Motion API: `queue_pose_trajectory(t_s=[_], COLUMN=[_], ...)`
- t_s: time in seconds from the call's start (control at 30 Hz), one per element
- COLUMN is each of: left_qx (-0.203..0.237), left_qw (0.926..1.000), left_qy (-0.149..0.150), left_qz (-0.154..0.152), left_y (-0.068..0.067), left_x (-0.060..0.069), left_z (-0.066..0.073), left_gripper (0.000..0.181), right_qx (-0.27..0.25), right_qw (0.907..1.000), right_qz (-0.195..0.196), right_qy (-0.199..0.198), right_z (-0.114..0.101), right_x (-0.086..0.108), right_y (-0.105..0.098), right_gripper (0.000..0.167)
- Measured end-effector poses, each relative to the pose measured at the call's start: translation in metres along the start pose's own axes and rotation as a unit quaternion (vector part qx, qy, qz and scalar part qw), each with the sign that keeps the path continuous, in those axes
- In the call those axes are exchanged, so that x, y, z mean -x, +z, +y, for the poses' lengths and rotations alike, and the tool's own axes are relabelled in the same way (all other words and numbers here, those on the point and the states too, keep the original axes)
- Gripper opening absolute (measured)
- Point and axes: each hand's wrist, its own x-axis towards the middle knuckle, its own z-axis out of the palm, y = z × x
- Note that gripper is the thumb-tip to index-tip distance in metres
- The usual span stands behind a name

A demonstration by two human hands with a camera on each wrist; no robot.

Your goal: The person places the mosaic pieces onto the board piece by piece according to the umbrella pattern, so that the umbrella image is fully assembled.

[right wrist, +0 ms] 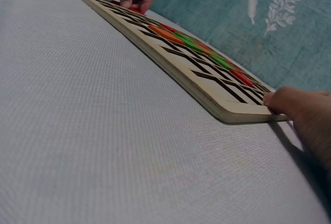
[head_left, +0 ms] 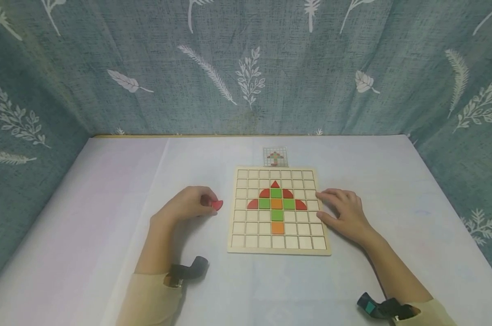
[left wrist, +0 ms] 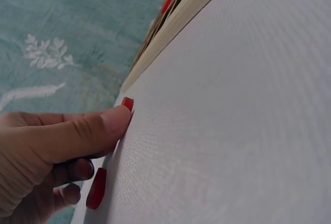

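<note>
My left hand [head_left: 190,202] pinches a red quarter-circle tile [head_left: 217,205] between thumb and fingertips, just left of the wooden grid board [head_left: 239,244]. In the left wrist view a second red piece [left wrist: 96,188] shows below the fingers; whether it touches the hand or the table, I cannot tell. On the board, a red triangle [head_left: 275,184], red quarter-circles [head_left: 252,204], green squares [head_left: 277,215] and orange squares [head_left: 277,227] form a tree-like shape. My right hand [head_left: 344,213] rests its fingertips and thumb against the board's right edge, fingers loosely bent.
A small pattern card [head_left: 282,162] with a similar printed figure lies behind the board. The white cloth-covered table [head_left: 107,226] extends on both sides. A blue-green curtain [head_left: 160,81] with white leaf prints stands along the back and sides.
</note>
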Motion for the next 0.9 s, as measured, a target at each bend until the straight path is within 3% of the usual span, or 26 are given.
queue_pose_trajectory(t_s=[0.23, 0.4, 0.9], left_qx=[-0.035, -0.022, -0.034], left_qw=[0.9991, 0.9991, 0.9913], left_qy=[0.013, 0.025, 0.127], left_qz=[0.021, 0.027, -0.003], left_y=[0.001, 0.003, 0.017], left_x=[-0.002, -0.002, -0.011], left_z=[0.000, 0.004, 0.037], left_gripper=[0.017, 0.018, 0.016], right_qx=[-0.006, -0.009, -0.012], right_qw=[1.0000, 1.0000, 0.9999], right_qz=[0.002, -0.001, -0.004], right_qy=[0.000, 0.000, 0.004], right_z=[-0.001, -0.002, -0.002], right_x=[0.000, 0.000, 0.000], right_y=[-0.001, -0.001, -0.002], right_gripper=[0.047, 0.046, 0.047])
